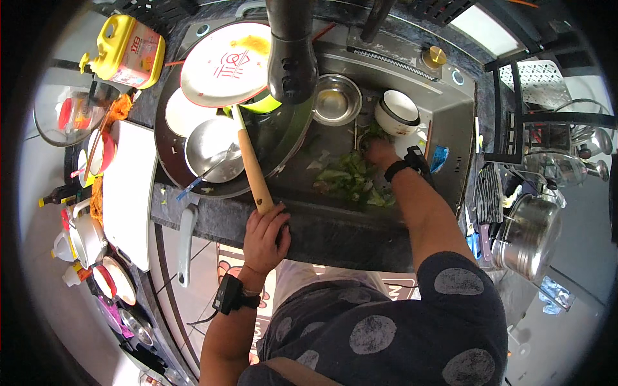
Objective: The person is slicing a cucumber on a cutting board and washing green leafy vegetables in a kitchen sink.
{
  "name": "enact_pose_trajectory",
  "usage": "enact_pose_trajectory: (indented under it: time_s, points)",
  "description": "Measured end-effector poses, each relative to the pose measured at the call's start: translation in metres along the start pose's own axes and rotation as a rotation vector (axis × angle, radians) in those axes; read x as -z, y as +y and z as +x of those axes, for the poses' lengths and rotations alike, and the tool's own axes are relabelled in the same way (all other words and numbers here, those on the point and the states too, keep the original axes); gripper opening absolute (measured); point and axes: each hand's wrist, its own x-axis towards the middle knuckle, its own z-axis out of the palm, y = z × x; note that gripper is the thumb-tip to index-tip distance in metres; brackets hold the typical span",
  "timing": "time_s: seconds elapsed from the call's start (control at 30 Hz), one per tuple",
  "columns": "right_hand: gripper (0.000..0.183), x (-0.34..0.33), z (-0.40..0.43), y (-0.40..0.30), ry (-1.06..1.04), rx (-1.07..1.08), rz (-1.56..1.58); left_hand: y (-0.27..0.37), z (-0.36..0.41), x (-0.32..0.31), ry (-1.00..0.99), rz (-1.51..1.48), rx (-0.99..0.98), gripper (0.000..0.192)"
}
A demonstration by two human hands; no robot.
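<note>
My left hand (264, 237) rests on the dark counter edge (333, 231), its fingertips at the end of a wooden handle (253, 169). The handle belongs to a pan whose white base with a red rim (227, 62) shows, tilted over a large dark wok (169, 161). My right hand (380, 153) reaches down into the metal sink (446, 130), among wet green leaves (347, 178). Its fingertips are hidden, so what they hold cannot be told. Just beyond it stand stacked white bowls (398, 111). A steel bowl (336, 100) sits farther left in the sink.
A black faucet (292, 53) hangs over the wok, which holds a steel bowl (212, 149) and a white plate (188, 113). Left are a white board (128, 193) and a yellow jug (128, 50). A knife (484, 241), blue-handled scissors (473, 241) and a steel pot (528, 236) lie right.
</note>
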Motion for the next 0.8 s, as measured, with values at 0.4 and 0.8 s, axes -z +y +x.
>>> enact_pose_trajectory:
  time_s: [0.4, 0.8]
  points:
    - [0.041, 0.019, -0.029, 0.004, -0.134, 0.324, 0.034, 0.0, 0.002, -0.001, -0.016, -0.044, -0.006, 0.028]
    - [0.035, -0.013, -0.08, 0.022, -0.604, 0.195, 0.092, 0.001, 0.004, 0.0, 0.01, -0.039, -0.012, 0.028]
